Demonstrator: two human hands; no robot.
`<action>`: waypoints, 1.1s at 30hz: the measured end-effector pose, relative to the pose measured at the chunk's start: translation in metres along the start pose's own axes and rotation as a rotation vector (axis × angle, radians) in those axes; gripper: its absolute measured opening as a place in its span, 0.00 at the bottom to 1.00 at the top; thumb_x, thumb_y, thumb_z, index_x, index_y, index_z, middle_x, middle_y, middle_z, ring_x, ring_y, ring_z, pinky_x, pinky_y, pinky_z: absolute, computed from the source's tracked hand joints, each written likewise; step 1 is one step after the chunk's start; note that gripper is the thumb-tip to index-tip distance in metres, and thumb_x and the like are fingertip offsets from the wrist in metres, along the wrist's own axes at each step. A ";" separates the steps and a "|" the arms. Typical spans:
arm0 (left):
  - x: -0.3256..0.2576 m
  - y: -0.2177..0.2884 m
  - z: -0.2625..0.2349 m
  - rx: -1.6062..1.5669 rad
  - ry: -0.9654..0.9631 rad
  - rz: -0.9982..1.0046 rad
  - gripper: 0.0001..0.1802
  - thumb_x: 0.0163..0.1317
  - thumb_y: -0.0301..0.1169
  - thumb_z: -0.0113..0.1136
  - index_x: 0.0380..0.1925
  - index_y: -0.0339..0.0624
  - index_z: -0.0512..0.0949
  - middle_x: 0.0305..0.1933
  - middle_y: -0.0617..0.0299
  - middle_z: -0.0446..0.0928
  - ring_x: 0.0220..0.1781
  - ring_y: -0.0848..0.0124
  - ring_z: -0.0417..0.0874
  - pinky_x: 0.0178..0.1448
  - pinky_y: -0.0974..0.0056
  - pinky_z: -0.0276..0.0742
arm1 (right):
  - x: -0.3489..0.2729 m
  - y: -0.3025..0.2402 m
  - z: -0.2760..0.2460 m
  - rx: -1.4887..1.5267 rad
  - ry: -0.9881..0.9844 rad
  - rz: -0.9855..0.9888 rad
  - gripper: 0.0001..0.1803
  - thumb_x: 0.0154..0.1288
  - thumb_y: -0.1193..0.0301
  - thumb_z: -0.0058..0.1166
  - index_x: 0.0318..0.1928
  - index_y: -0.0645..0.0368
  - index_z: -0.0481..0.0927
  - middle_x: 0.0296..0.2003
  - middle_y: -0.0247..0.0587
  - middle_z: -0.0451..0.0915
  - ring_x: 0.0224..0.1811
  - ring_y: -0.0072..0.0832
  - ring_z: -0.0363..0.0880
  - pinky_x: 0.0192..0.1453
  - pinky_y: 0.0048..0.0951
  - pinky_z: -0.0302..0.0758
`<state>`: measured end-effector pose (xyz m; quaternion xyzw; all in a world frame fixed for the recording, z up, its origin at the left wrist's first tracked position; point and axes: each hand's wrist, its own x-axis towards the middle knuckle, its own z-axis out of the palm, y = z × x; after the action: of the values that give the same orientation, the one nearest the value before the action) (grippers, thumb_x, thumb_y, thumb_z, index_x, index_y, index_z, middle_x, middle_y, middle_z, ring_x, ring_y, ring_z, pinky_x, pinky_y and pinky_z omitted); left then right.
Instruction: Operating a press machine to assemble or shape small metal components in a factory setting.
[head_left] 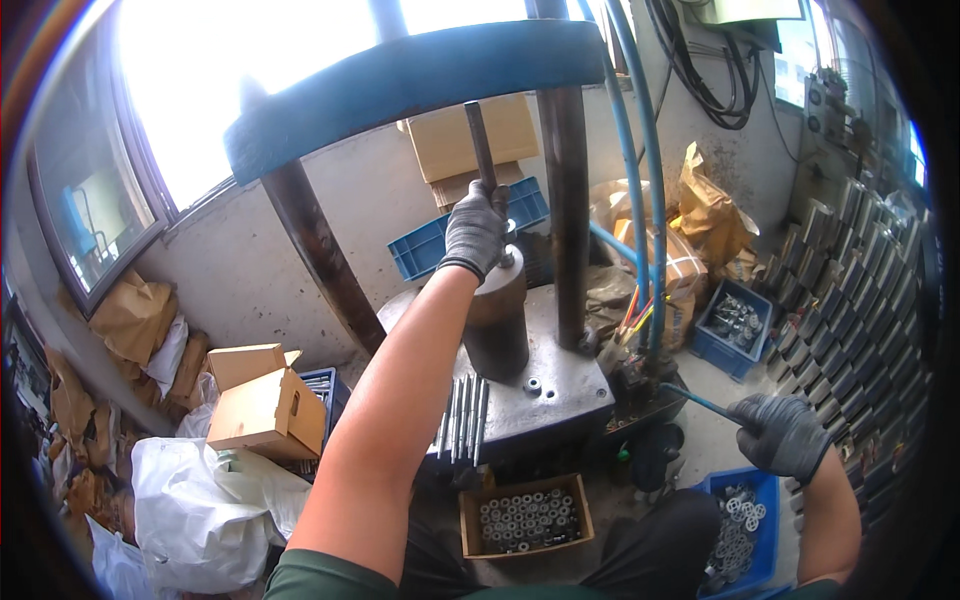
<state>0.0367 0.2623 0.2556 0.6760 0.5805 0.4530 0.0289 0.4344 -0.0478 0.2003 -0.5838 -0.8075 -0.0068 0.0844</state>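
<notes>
My left hand (474, 230), in a grey glove, is closed around a dark metal bar (480, 145) that stands nearly upright under the blue crossbeam (410, 75) of a press. Just below that hand is a thick dark metal cylinder (497, 335) on the press bed (560, 345), with a small silver part (508, 257) at its top. The bar's lower end is hidden behind my glove. To the right, my gloved right hand (785, 435) grips the end of a blue lever (698, 402). Several slim metal rods (465, 415) and a small ring (533, 384) lie on the bed.
Press columns (568, 210) and blue hoses (655, 180) rise around the work. A carton of metal rings (585, 540) and a blue crate of flat parts (770, 520) sit near my legs. Stacked metal tubes (850, 320) fill the right; an open cardboard box (262, 410) is left.
</notes>
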 end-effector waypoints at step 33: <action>0.004 -0.003 0.001 -0.025 -0.024 -0.010 0.21 0.83 0.48 0.50 0.55 0.40 0.76 0.33 0.53 0.85 0.35 0.59 0.89 0.42 0.53 0.84 | -0.051 0.012 0.041 0.082 -0.457 0.010 0.18 0.62 0.61 0.64 0.49 0.55 0.90 0.39 0.51 0.89 0.42 0.50 0.89 0.51 0.44 0.86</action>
<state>0.0353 0.2672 0.2556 0.6781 0.5776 0.4520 0.0466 0.4558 -0.0871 0.1518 -0.5701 -0.8024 0.1587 -0.0768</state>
